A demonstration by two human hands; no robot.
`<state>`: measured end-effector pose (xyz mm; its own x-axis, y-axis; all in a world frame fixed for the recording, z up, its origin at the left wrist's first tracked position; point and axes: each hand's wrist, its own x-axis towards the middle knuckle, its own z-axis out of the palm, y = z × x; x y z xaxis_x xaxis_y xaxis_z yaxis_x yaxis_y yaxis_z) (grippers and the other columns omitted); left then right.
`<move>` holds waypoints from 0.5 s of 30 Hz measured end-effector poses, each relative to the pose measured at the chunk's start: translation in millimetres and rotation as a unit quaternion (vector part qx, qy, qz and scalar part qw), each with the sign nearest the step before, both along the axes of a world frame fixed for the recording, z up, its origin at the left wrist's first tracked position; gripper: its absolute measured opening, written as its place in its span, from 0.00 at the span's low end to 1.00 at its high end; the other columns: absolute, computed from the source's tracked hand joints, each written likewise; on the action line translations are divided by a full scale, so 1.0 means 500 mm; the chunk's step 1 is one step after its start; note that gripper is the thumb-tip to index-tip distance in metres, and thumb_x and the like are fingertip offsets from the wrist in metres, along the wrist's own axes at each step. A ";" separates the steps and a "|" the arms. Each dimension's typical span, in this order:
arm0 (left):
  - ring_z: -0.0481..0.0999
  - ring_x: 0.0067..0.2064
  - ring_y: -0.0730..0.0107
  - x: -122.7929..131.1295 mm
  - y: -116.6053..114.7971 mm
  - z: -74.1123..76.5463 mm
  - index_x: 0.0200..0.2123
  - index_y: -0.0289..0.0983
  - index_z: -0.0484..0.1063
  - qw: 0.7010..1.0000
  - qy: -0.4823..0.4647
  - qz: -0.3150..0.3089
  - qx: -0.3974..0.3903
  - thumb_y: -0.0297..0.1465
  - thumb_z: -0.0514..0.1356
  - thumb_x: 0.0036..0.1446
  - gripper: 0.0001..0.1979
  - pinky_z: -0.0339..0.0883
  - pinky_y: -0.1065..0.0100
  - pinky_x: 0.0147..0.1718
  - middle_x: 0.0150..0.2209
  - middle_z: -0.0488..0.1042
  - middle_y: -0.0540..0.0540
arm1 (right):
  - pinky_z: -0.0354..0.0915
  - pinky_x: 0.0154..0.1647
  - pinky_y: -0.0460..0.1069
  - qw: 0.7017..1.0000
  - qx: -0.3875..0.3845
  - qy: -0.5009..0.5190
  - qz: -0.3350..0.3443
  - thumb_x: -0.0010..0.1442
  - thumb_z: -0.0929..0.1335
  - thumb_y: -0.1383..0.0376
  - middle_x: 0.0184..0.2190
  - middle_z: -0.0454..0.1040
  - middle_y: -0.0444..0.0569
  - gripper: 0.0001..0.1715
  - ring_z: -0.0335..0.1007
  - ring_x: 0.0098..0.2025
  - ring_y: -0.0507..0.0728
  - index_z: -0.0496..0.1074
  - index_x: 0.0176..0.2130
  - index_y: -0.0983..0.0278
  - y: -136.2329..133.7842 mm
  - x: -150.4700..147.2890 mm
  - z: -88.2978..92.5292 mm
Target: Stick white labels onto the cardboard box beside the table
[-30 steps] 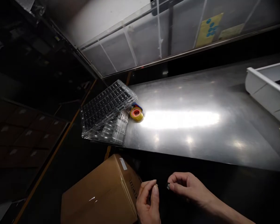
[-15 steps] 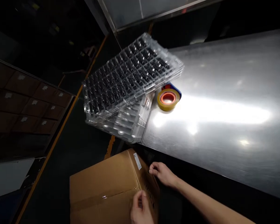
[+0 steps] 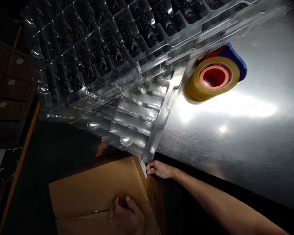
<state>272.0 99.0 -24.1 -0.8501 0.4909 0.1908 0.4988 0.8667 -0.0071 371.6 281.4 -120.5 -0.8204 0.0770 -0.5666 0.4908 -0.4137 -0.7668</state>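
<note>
- The desk [image 3: 247, 137] has a brushed metal top that takes up the right half of the view, with a bright streak of reflected light across it.
- A stack of clear plastic trays [image 3: 137, 111] lies on the desk's left end and juts out past its edge.
- An upper clear tray [image 3: 107, 49], its pockets filled with small dark parts, rests tilted on that stack.
- A roll of yellowish tape [image 3: 214, 78] with an orange core lies flat on the desk, just beside the trays.
- A blue and red object [image 3: 236, 57], mostly hidden, lies on the desk behind the roll, touching it.
</note>
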 end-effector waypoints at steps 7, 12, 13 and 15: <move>0.66 0.52 0.39 0.002 0.005 -0.004 0.47 0.30 0.65 1.000 0.009 -0.019 -0.011 0.41 0.52 0.59 0.21 0.60 0.38 0.49 0.44 0.69 0.27 | 0.69 0.43 0.54 0.994 -0.043 -0.085 -0.053 0.62 0.69 0.61 0.39 0.73 0.47 0.11 0.71 0.40 0.55 0.71 0.40 0.68 -0.023 -0.011 -0.034; 0.66 0.54 0.37 0.006 -0.009 -0.008 0.45 0.32 0.67 0.999 0.006 -0.022 0.042 0.43 0.54 0.58 0.21 0.62 0.38 0.49 0.48 0.68 0.27 | 0.68 0.46 0.55 0.968 -0.036 -0.199 -0.146 0.65 0.65 0.58 0.40 0.74 0.49 0.15 0.72 0.42 0.55 0.71 0.43 0.68 -0.059 0.018 -0.031; 0.68 0.52 0.39 -0.014 -0.020 0.004 0.43 0.33 0.68 0.997 -0.015 -0.031 0.066 0.43 0.54 0.58 0.19 0.64 0.40 0.48 0.46 0.69 0.29 | 0.68 0.48 0.55 0.962 -0.022 -0.212 -0.170 0.66 0.64 0.57 0.42 0.74 0.50 0.16 0.71 0.44 0.56 0.71 0.44 0.68 -0.065 0.026 -0.011; 0.72 0.46 0.46 -0.086 -0.051 0.046 0.40 0.37 0.69 0.990 -0.072 -0.043 0.111 0.44 0.54 0.58 0.17 0.68 0.45 0.45 0.42 0.72 0.34 | 0.66 0.50 0.55 0.953 0.016 -0.218 -0.211 0.66 0.63 0.56 0.46 0.72 0.52 0.19 0.70 0.48 0.57 0.70 0.47 0.67 -0.075 0.030 0.047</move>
